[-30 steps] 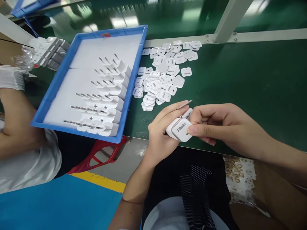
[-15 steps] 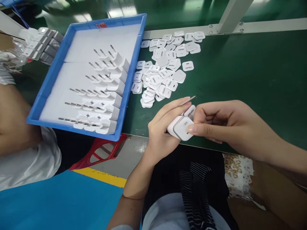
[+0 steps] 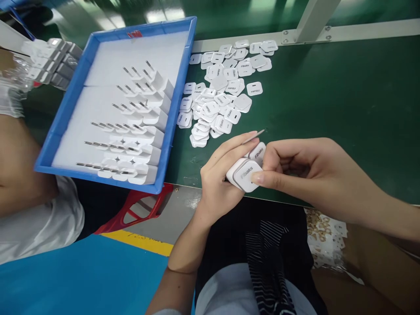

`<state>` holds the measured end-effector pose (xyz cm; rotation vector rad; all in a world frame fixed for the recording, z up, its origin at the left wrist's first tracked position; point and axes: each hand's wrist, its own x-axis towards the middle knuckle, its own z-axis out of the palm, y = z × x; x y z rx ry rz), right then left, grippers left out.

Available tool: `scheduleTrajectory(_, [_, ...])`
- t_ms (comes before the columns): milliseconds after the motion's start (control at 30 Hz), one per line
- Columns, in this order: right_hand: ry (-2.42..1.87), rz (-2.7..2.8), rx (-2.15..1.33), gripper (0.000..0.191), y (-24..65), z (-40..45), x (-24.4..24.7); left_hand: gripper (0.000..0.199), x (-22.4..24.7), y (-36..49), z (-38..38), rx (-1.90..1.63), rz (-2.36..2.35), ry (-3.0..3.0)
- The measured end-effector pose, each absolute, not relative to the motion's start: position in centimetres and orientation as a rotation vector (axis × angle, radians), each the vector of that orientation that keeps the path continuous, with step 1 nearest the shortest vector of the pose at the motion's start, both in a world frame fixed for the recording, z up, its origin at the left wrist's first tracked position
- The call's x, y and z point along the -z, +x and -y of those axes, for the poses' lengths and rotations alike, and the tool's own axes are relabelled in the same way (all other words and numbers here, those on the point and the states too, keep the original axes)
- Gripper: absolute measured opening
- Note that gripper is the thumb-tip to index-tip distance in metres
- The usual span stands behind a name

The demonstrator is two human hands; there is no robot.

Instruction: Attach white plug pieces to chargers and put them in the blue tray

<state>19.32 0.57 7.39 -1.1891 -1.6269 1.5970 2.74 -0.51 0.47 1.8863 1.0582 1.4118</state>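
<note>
My left hand (image 3: 223,177) is wrapped round white plug chargers. The front charger (image 3: 243,175) has its lettered square face turned up towards me, and a second lettered charger (image 3: 257,152) shows just behind it. A thin metal prong (image 3: 254,136) sticks out past my left fingers; its base is hidden. My right hand (image 3: 292,168) is closed at the front charger, the thumb pressed on the lower right of its face and the other fingers curled behind. Beyond my hands lies a loose heap of white lettered cover plates (image 3: 210,107) on the green table.
A blue tray (image 3: 179,96) at left holds rows of white chargers (image 3: 147,153), metal prongs pointing left. Another person's arm (image 3: 24,162) is at the far left by stacked grey-white pieces (image 3: 54,61). A red stool (image 3: 144,208) stands below; a metal post (image 3: 315,22) rises behind.
My right thumb has shifted slightly left and down on the front charger's face, and more of the lettering now shows. The whole view has shifted a little; both hands keep their hold.
</note>
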Motion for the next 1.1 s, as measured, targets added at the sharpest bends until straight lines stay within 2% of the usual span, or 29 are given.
scheduleTrajectory(267, [-1.227, 1.812, -1.399, 0.042, 19.4, -0.4, -7.0, 0.028, -0.4, 2.8, 0.5, -1.397, -1.034, 1.861])
scheduleTrajectory(433, [-1.326, 1.897, -1.101, 0.056, 19.5, -1.0, -6.6, 0.032, -0.6, 2.4, 0.3, -1.402, -0.986, 1.85])
scheduleTrajectory(600, [-1.32, 1.759, -1.289, 0.053, 19.6, -1.3, -6.8, 0.031, -0.9, 2.3, 0.1, -1.397, -0.985, 1.84])
scheduleTrajectory(900, [-1.398, 1.806, -1.046, 0.058, 19.7, -1.5, -7.0, 0.03, -0.4, 2.7, 0.2, -1.403, -0.934, 1.955])
scheduleTrajectory(1100, [-1.387, 1.879, -1.084, 0.064, 19.8, -1.7, -7.3, 0.031, -0.1, 2.9, 0.3, -1.384, -0.991, 2.057])
